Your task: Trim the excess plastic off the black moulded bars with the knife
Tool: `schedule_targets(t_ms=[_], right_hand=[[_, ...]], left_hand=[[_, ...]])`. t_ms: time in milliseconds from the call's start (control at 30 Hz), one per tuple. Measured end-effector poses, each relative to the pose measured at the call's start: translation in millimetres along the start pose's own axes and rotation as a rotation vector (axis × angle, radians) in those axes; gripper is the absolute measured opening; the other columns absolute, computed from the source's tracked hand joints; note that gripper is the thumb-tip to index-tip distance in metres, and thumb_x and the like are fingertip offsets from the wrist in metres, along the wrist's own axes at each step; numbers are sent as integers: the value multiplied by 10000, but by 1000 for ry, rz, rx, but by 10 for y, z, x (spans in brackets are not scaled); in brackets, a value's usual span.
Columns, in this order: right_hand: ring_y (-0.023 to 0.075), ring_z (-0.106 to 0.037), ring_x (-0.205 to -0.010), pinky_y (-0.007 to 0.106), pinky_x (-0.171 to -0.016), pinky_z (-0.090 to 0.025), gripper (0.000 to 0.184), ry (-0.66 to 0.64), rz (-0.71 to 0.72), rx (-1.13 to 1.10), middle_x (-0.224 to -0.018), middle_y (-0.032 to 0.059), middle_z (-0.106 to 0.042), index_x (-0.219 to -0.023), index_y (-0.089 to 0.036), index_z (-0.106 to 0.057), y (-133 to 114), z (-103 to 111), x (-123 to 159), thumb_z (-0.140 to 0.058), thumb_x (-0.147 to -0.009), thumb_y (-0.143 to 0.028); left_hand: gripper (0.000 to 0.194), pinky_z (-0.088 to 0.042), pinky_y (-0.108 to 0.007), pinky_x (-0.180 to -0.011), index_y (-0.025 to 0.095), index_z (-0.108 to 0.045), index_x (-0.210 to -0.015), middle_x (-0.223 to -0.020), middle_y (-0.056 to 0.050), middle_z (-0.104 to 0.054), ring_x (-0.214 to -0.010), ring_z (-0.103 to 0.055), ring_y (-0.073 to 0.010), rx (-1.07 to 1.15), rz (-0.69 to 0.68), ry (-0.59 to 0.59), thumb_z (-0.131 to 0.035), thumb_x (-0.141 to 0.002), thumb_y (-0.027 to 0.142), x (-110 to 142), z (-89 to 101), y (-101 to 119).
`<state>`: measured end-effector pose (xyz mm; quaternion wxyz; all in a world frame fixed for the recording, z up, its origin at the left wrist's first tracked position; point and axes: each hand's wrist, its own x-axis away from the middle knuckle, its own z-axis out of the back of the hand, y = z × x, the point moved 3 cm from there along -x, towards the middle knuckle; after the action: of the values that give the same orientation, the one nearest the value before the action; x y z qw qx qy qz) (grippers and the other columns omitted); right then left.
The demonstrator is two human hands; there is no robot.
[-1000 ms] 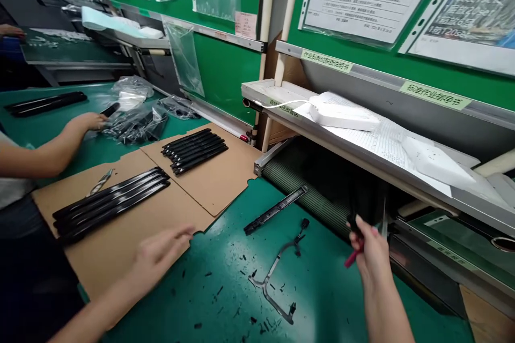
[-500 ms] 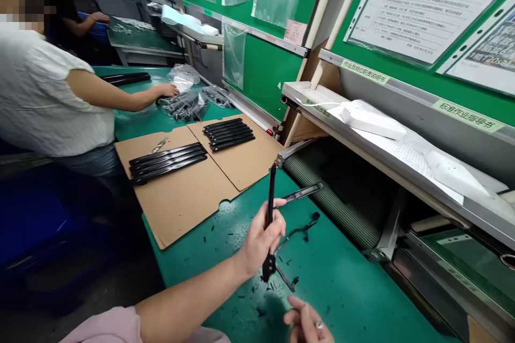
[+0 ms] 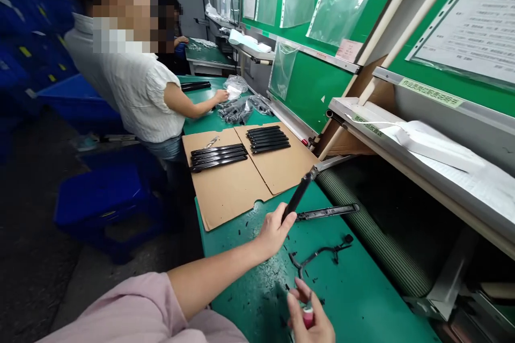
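Observation:
My left hand (image 3: 277,229) is closed around a long black plastic bar (image 3: 298,196), which it holds tilted above the green tabletop (image 3: 249,257). Close behind it, a similar black bar (image 3: 332,211) lies with its channelled side up. Lower down in view, my right hand (image 3: 311,321) has its fingers curled around a small red-and-white object (image 3: 308,315), whose kind is unclear. Between that hand and the lying bar is a thin, branched black plastic piece (image 3: 319,253), flat on the table. Small black scraps are scattered around.
Cardboard (image 3: 225,195) farther up the table carries two groups of black bars. A co-worker (image 3: 132,86) stands at the far left, one hand near bagged parts (image 3: 237,111). A ribbed belt (image 3: 370,230) and a shelf (image 3: 426,150) run along the right; a blue stool (image 3: 100,198) stands left.
The view has swung left. The bar in my left hand has tipped from near upright to leaning right. A small red-and-white object now shows in my right hand.

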<state>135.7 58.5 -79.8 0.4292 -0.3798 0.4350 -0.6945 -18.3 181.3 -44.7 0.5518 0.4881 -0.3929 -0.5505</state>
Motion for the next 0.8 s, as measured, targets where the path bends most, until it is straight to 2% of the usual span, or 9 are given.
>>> schedule_targets(t_ms=[133, 233, 300, 367, 467, 533, 600, 700, 800], right_hand=[[154, -515, -491, 292, -541, -468, 428, -6, 235, 205, -836, 64, -721, -940, -221, -740, -158, -232, 41, -747, -679, -559], [184, -517, -525, 292, -530, -430, 273, -17, 320, 211, -714, 61, -675, -741, -261, -720, -264, -322, 97, -685, -769, -530], [181, -510, -527, 283, -533, -406, 302, -94, 385, 167, -664, 56, -640, -667, -267, -691, -319, -343, 89, -648, -808, -530], [188, -529, -553, 280, -562, -405, 345, -127, 400, 197, -658, 55, -629, -698, -263, -684, -336, -299, -22, -595, -833, -567], [218, -565, -578, 288, -532, -385, 428, -74, 233, 461, -718, 58, -663, -892, -265, -660, -253, -131, -410, -456, -870, -641], [254, -601, -608, 294, -500, -361, 440, -76, 81, 710, -739, 70, -684, -900, -259, -609, -153, -26, -721, -403, -880, -646], [293, -627, -644, 307, -506, -356, 409, -90, -9, 850, -729, 96, -689, -824, -248, -574, -62, 24, -992, -422, -869, -625], [311, -641, -677, 320, -540, -363, 289, -56, -64, 860, -724, 114, -687, -721, -250, -538, 32, 20, -1232, -463, -862, -492], [274, -626, -638, 303, -529, -359, 257, -21, -109, 828, -666, 71, -663, -626, -263, -470, 93, 45, -1218, -449, -851, -384]], left_hand=[[415, -276, -214, -420, 203, -481, -910, -573, 80, -404, -370, -307, -56, 555, 256, 212, -403, -905, 610, 124, -174, 55], [437, -298, -206, -407, 192, -493, -966, -651, 64, -461, -356, -309, -35, 600, 302, 285, -398, -900, 614, 136, -156, -40], [473, -333, -210, -404, 184, -502, -1029, -698, 39, -506, -369, -348, -48, 336, 302, 299, -295, -931, 598, 40, 33, -114], [507, -393, -222, -439, 175, -516, -1112, -752, 3, -566, -435, -449, -81, -96, 288, 265, -221, -950, 555, -128, 360, -181], [441, -491, -277, -674, 196, -538, -1205, -902, -45, -623, -756, -615, -176, -334, 267, 240, -450, -884, 486, -415, 987, -322], [435, -468, -361, -856, 189, -570, -1187, -1039, -89, -613, -995, -591, -267, -489, 269, 233, -531, -829, 432, -577, 1382, -441], [404, -417, -470, -936, 156, -625, -1092, -1060, -129, -593, -1073, -552, -358, -622, 286, 191, -569, -776, 402, -697, 1668, -574], [390, -380, -552, -950, 116, -644, -1040, -1163, -194, -547, -1116, -511, -422, -840, 259, 112, -523, -786, 386, -808, 1861, -734], [446, -371, -527, -983, 119, -576, -1195, -1332, -201, -467, -1199, -457, -394, -1149, 59, 76, -396, -872, 367, -857, 1749, -746]])
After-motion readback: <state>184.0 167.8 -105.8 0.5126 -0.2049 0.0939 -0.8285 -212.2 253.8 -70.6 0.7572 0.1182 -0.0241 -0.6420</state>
